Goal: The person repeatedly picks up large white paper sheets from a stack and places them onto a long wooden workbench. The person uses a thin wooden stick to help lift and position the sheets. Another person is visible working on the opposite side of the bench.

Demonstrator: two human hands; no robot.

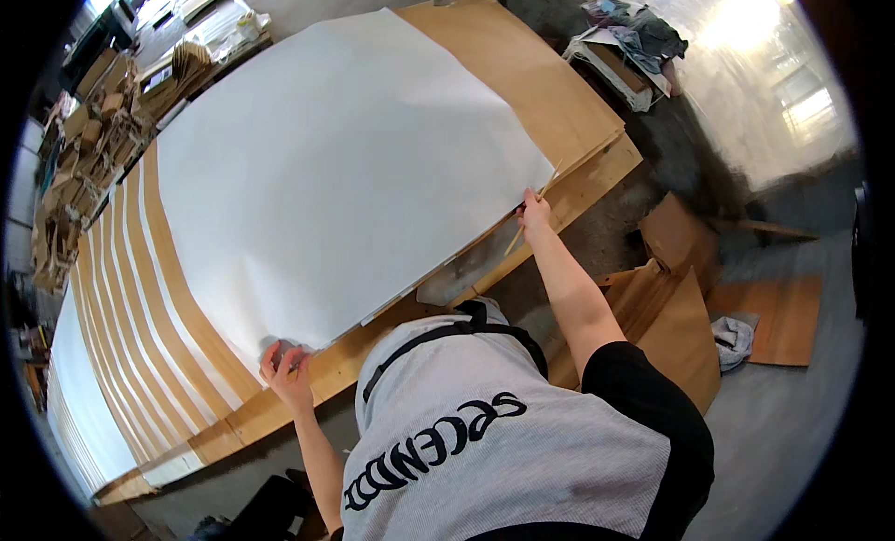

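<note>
A large white sheet (354,159) lies over layers of brown and white sheets on a long wooden table. At its near left corner is my left hand (289,375), fingers curled and closed on the sheet's edge, which bends up slightly there. My right hand (534,216) is closed at the near right corner of the same sheet. A thin wooden stick (514,240) is held in it, sticking out at both ends of the fist. Whether the right fingers also pinch the sheet is hard to tell. Brown sheet (522,65) shows beyond the white sheet's right edge.
Staggered brown and white strips (154,289) fan out at the left. Cardboard scraps (103,140) pile up along the far left. A box with dark cloths (639,37) stands beyond the right end. Brown boards (653,326) and a grey rag (735,340) lie right of me.
</note>
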